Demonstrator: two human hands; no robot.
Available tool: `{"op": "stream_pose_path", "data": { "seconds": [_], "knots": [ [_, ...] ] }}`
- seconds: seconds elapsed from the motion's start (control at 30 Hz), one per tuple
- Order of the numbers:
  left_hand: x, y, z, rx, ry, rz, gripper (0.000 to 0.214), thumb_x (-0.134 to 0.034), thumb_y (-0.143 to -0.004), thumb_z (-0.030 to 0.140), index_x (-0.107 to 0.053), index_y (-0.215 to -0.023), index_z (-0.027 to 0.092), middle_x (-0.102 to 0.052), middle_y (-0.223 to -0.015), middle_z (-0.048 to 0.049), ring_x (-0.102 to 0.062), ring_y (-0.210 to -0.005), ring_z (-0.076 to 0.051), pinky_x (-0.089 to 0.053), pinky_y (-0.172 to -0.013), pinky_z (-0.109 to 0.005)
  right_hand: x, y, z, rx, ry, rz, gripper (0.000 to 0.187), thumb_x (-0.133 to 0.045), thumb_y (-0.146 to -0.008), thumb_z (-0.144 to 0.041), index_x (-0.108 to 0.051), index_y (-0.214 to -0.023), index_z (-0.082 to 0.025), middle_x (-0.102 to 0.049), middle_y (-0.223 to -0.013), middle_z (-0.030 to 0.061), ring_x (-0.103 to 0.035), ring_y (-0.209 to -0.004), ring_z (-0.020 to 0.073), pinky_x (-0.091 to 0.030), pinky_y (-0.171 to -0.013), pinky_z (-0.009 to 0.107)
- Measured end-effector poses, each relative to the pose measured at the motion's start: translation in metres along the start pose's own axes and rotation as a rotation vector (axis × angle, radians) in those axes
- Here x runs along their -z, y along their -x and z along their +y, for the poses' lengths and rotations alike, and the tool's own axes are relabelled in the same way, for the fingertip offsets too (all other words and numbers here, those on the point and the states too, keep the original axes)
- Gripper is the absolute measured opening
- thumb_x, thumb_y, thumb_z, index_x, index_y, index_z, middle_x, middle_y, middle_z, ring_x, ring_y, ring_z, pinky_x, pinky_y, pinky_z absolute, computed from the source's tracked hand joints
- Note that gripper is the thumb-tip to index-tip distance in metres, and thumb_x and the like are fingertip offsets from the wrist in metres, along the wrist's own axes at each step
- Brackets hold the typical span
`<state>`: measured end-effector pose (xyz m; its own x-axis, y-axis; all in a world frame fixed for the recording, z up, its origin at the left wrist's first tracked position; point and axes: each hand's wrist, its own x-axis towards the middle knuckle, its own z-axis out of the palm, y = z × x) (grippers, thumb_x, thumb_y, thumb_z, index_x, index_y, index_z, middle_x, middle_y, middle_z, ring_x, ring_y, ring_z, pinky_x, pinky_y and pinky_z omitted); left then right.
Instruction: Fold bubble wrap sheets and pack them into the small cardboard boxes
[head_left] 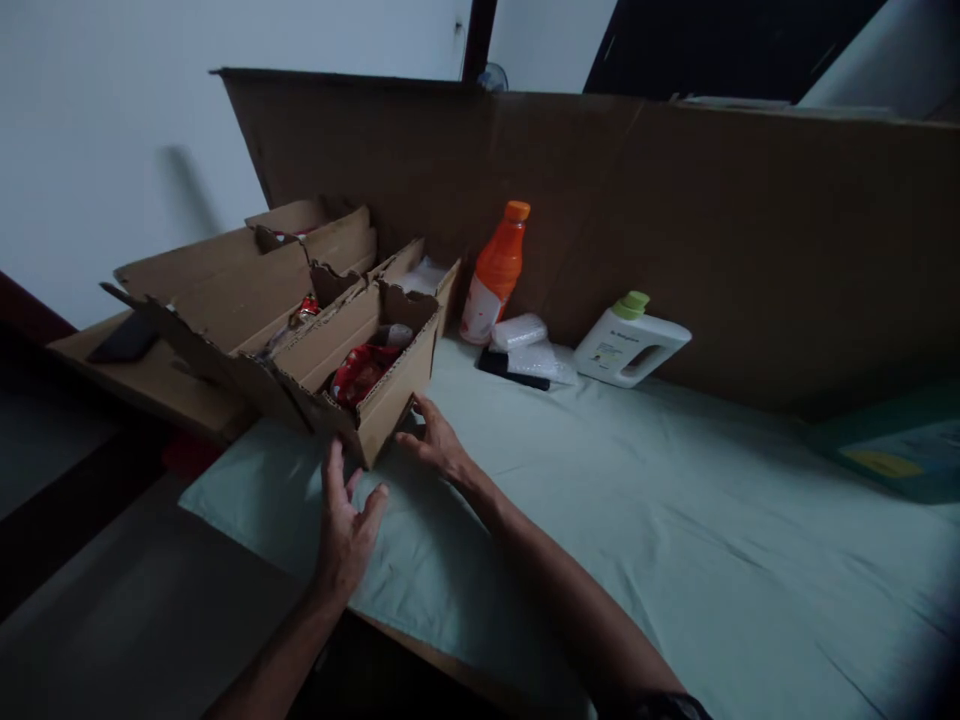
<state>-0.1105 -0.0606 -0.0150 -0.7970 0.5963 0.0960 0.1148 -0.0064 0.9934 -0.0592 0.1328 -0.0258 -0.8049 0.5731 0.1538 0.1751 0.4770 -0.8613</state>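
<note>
A narrow cardboard box (397, 400) stands at the front of a group of boxes on the left. Inside it lie a red packet (360, 375) and a greyish item (396, 336) I cannot make out. My left hand (349, 520) is just in front of the box's near corner, fingers spread and holding nothing. To the box's right side reaches my right hand (435, 440), fingers apart, its fingertips close to the lower wall. Whether they touch the cardboard, I cannot tell.
Behind stand more cardboard boxes (225, 290). An orange bottle (499, 270), bubble-wrapped items (532, 350), a black flat object (510, 370) and a white jug (630, 340) line the back. A green container (892, 450) is at right. A cardboard wall (720, 220) closes off the cloth-covered table (675, 510).
</note>
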Motion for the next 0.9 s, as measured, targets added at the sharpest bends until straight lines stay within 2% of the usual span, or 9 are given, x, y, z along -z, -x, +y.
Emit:
{"op": "stream_pose_path", "data": {
  "seconds": [0.1, 0.2, 0.33, 0.43, 0.53, 0.63, 0.77, 0.9],
  "knots": [
    [-0.001, -0.012, -0.003, 0.026, -0.007, -0.001, 0.086, -0.063, -0.091, 0.043, -0.015, -0.161, 0.030, -0.020, -0.169, -0.0164, -0.042, -0.147, -0.035, -0.045, -0.115, -0.049, -0.009, -0.016, 0.002, 0.020, 0.039, -0.019, 0.093, -0.071, -0.082, -0.040, -0.027, -0.160, -0.012, -0.035, -0.161, 0.0232, -0.041, -0.146, 0.0345, -0.044, -0.113, 0.053],
    [0.003, -0.019, -0.002, 0.050, -0.045, -0.002, 0.087, -0.063, -0.089, 0.043, -0.017, -0.161, 0.028, -0.024, -0.167, -0.0179, -0.042, -0.147, -0.036, -0.050, -0.108, -0.049, -0.015, -0.012, 0.002, 0.092, 0.175, -0.019, 0.085, -0.066, -0.087, -0.035, -0.028, -0.160, -0.014, -0.037, -0.161, 0.0215, -0.040, -0.147, 0.0320, -0.039, -0.117, 0.053],
    [0.014, -0.010, -0.007, 0.046, -0.118, -0.003, 0.082, -0.062, -0.089, 0.043, -0.024, -0.159, 0.024, -0.039, -0.159, -0.0208, -0.049, -0.141, -0.037, -0.053, -0.103, -0.050, -0.015, 0.036, -0.009, 0.179, 0.297, -0.062, 0.060, -0.063, -0.088, -0.023, -0.051, -0.147, -0.015, -0.051, -0.153, 0.0181, -0.044, -0.144, 0.0298, -0.035, -0.120, 0.051],
    [0.015, 0.005, -0.017, -0.074, -0.272, -0.092, 0.068, -0.057, -0.092, 0.042, -0.037, -0.153, 0.021, -0.049, -0.152, -0.0193, -0.051, -0.138, -0.035, -0.049, -0.109, -0.053, -0.015, 0.088, -0.025, 0.213, 0.426, -0.100, 0.041, -0.059, -0.096, -0.027, -0.062, -0.136, -0.019, -0.056, -0.149, 0.0135, -0.045, -0.143, 0.0292, -0.036, -0.119, 0.051],
    [0.011, 0.016, -0.030, -0.269, -0.438, -0.154, 0.059, -0.053, -0.094, 0.042, -0.045, -0.147, 0.015, -0.055, -0.146, -0.0209, -0.052, -0.138, -0.034, -0.043, -0.114, -0.055, -0.018, 0.135, -0.038, 0.235, 0.609, -0.127, 0.040, -0.049, -0.104, -0.033, -0.059, -0.140, -0.020, -0.055, -0.151, 0.0105, -0.044, -0.143, 0.0272, -0.037, -0.118, 0.048],
    [0.006, 0.016, -0.038, -0.443, -0.534, -0.161, 0.054, -0.050, -0.096, 0.043, -0.050, -0.142, 0.014, -0.058, -0.142, -0.0213, -0.054, -0.134, -0.034, -0.045, -0.112, -0.054, -0.022, 0.171, -0.045, 0.244, 0.700, -0.114, 0.046, -0.045, -0.105, -0.035, -0.049, -0.149, -0.021, -0.051, -0.155, 0.0079, -0.040, -0.145, 0.0255, -0.033, -0.120, 0.045],
    [0.007, 0.007, -0.039, -0.558, -0.611, -0.170, 0.048, -0.046, -0.097, 0.045, -0.060, -0.128, 0.012, -0.063, -0.133, -0.0213, -0.059, -0.127, -0.034, -0.047, -0.110, -0.054, -0.028, 0.197, -0.055, 0.242, 0.752, -0.116, 0.050, -0.045, -0.105, -0.037, -0.044, -0.152, -0.021, -0.047, -0.157, 0.0085, -0.039, -0.145, 0.0270, -0.032, -0.120, 0.046],
    [0.011, 0.000, -0.036, -0.554, -0.688, -0.182, 0.047, -0.045, -0.092, 0.045, -0.066, -0.116, 0.010, -0.066, -0.128, -0.0226, -0.061, -0.122, -0.036, -0.048, -0.108, -0.053, -0.035, 0.203, -0.065, 0.244, 0.767, -0.086, 0.045, -0.047, -0.104, -0.034, -0.049, -0.146, -0.018, -0.052, -0.152, 0.0106, -0.040, -0.142, 0.0276, -0.033, -0.120, 0.046]
  ]
}}
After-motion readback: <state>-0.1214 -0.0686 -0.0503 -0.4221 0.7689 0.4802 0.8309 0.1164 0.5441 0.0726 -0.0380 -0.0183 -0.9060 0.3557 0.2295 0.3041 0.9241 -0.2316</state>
